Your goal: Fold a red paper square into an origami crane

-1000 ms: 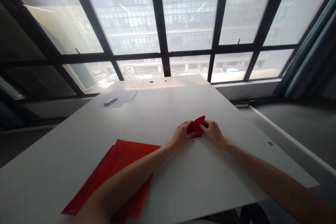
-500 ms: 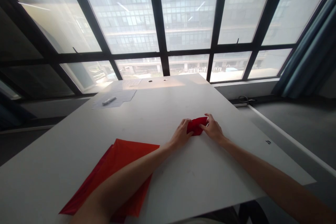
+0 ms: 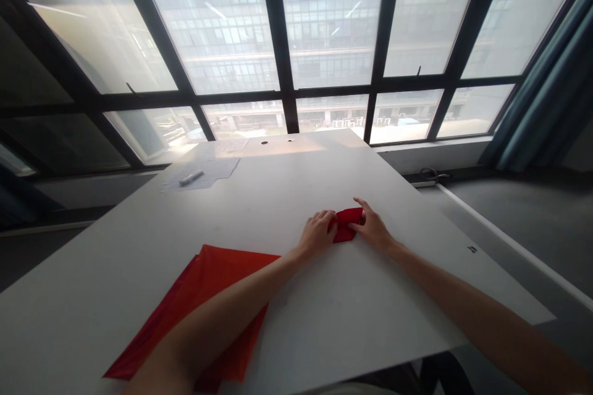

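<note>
A small folded piece of red paper [image 3: 346,226] lies on the white table [image 3: 287,197], between my two hands. My left hand [image 3: 317,233] rests on its left edge with the fingers curled down onto it. On its right side my right hand [image 3: 372,228] presses it with bent fingers, the index finger stretched along the top. Both hands hold the paper flat against the table. Under my left forearm lies a stack of large red paper sheets [image 3: 204,302].
Far left on the table are white sheets [image 3: 204,173] with a white marker [image 3: 191,178] on them. Two small holes [image 3: 265,142] sit near the table's far edge. Scissors [image 3: 428,173] lie on the window sill. A teal curtain [image 3: 546,92] hangs at right.
The raised tip of the small red paper has been pressed down flat. Both hands have shifted slightly away from me with it.
</note>
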{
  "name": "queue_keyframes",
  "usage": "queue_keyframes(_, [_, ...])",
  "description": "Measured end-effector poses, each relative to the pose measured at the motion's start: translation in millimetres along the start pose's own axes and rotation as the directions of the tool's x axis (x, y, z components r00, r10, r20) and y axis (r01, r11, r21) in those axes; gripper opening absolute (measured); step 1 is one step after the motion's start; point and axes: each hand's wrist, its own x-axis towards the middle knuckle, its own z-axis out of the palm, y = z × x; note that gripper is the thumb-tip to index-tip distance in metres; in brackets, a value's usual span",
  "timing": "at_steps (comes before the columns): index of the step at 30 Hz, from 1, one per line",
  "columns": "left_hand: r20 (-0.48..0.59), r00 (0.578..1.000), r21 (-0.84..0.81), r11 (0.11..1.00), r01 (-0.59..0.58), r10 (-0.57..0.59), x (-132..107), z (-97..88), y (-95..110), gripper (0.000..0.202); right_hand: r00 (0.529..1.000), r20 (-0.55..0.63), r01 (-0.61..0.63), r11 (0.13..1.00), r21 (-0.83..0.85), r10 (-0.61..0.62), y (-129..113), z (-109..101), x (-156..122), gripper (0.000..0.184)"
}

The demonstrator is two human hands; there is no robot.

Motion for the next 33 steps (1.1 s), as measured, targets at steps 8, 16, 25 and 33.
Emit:
queue_keyframes(8, [0.124, 0.977, -0.405, 0.891, 0.207, -0.171, 23, -5.9, -22, 0.033, 0.990, 0.103, 0.096, 0.995, 0.028, -0.098, -8, -2, -3, 0.086])
queue_keyframes(16, [0.404, 0.914, -0.535, 0.823, 0.191, 0.050, 29, -24.5, -43, 0.040, 0.990, 0.104, 0.096, 0.995, 0.021, -0.098, -8, 0, -4, 0.083])
queue_keyframes(25, [0.233, 0.972, -0.336, 0.938, 0.080, 0.001, 18, -1.2, -33, 0.036, 0.990, 0.110, 0.099, 0.993, -0.061, -0.092, -9, 2, -5, 0.083])
queue_keyframes(33, [0.027, 0.993, -0.083, 0.990, -0.115, 0.118, -1, -0.9, 3, 0.036, 0.985, 0.060, 0.174, 0.958, -0.230, -0.164, -7, 4, -6, 0.069])
